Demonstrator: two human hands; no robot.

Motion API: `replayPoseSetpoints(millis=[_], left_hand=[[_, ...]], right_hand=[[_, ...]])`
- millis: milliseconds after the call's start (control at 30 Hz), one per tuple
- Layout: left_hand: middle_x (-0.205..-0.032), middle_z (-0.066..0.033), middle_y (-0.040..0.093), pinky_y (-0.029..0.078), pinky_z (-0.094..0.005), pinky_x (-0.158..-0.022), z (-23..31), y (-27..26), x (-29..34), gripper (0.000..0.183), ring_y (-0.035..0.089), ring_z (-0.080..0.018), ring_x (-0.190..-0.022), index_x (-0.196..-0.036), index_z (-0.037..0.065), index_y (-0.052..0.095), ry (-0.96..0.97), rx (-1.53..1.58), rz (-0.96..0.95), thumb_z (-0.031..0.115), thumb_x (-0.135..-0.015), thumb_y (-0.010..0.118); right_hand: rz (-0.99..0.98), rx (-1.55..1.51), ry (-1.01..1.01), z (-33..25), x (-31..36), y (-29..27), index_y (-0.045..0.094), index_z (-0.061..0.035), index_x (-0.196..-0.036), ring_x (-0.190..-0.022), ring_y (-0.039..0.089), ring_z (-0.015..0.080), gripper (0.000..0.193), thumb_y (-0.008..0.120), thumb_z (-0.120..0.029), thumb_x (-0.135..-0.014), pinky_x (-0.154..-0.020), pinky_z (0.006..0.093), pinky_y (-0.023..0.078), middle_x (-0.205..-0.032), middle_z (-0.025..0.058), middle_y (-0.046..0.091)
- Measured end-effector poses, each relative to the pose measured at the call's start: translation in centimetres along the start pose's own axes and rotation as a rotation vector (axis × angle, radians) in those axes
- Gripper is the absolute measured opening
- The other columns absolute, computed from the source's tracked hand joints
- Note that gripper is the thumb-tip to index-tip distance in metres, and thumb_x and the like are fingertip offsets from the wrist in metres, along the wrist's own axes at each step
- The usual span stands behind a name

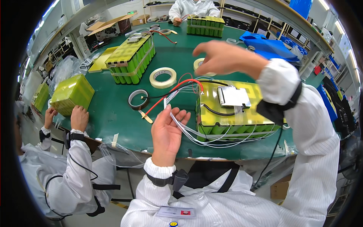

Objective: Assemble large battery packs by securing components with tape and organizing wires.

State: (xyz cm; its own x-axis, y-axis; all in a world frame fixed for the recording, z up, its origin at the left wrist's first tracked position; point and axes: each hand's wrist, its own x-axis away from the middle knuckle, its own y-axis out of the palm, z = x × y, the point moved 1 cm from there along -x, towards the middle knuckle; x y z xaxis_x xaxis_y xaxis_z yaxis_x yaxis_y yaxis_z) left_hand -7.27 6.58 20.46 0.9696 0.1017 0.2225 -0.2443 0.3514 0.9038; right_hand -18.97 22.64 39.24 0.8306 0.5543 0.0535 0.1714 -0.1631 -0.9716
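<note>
My left hand (169,130), palm up with curled fingers, holds a bundle of thin white wires (185,130) beside the battery pack. These wires run along the near side of the pack (261,113), which has green cells, a yellow top sheet and a white circuit board (233,97). Thick red cable (181,84) and black cable leave its left end. My right hand (227,56), slightly blurred, hangs above the pack's far left with thumb and index finger apart. Behind its thumb lies a cream tape roll (199,66), partly covered; whether they touch, I cannot tell.
Another cream tape roll (163,78), a dark tape roll (138,99) and a wooden stick (146,117) lie on the green table (174,49). A second pack (132,58) stands farther left. At left, a co-worker's hands (79,118) touch a yellow-wrapped pack (73,94). Blue sheets (268,47) lie far right.
</note>
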Motion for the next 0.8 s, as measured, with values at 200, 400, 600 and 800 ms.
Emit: replayPoseSetpoints(millis=[200, 400, 600, 800], left_hand=[[-0.098, -0.0225, 0.067, 0.062, -0.0512, -0.079, -0.7, -1.2, 1.3, 0.031, 0.071, -0.0322, -0.078, -0.107, 0.007, 0.039, 0.253, -0.252, 0.102, 0.004, -0.093, 0.067], [-0.084, -0.0115, 0.068, 0.061, -0.0515, -0.082, -0.1, -2.7, 1.5, 0.019, 0.071, -0.0286, -0.079, -0.102, 0.0, 0.06, -0.034, -0.13, 0.083, 0.018, -0.098, 0.064], [-0.098, -0.0143, 0.069, 0.06, -0.0488, -0.083, 1.5, -2.1, -0.8, 0.027, 0.069, -0.0291, -0.089, -0.114, -0.001, 0.059, -0.034, -0.23, -0.014, 0.022, -0.1, 0.058], [-0.125, -0.0172, 0.064, 0.058, -0.0455, -0.086, 1.7, 0.3, -2.3, 0.032, 0.066, -0.0286, -0.101, -0.125, -0.003, 0.057, -0.012, -0.251, -0.113, 0.014, -0.098, 0.058]], right_hand=[[-0.359, 0.123, 0.105, -2.7, -4.3, 5.2, 0.052, 0.0029, -0.137, -0.11, 0.065, 0.0355, 0.077, 0.08, -0.03, -0.074, -0.093, 0.04, 0.053, -0.121, 0.0221, 0.067], [-0.212, -0.124, 0.059, -2.4, -4.6, 4.3, 0.068, -0.0014, -0.12, -0.095, 0.067, 0.0244, 0.048, 0.077, -0.015, -0.075, -0.082, 0.0349, 0.052, -0.104, 0.0147, 0.071], [-0.344, -0.232, -0.082, -2.9, -4.0, 3.6, 0.074, -0.0039, -0.108, -0.083, 0.064, 0.0148, 0.03, 0.074, -0.017, -0.08, -0.075, 0.0308, 0.049, -0.091, 0.0063, 0.072], [-0.334, 0.055, -0.164, -3.2, -4.0, 3.9, 0.074, -0.0037, -0.102, -0.085, 0.069, 0.0231, 0.026, 0.071, -0.018, -0.081, -0.076, 0.0359, 0.053, -0.091, 0.0126, 0.074]])
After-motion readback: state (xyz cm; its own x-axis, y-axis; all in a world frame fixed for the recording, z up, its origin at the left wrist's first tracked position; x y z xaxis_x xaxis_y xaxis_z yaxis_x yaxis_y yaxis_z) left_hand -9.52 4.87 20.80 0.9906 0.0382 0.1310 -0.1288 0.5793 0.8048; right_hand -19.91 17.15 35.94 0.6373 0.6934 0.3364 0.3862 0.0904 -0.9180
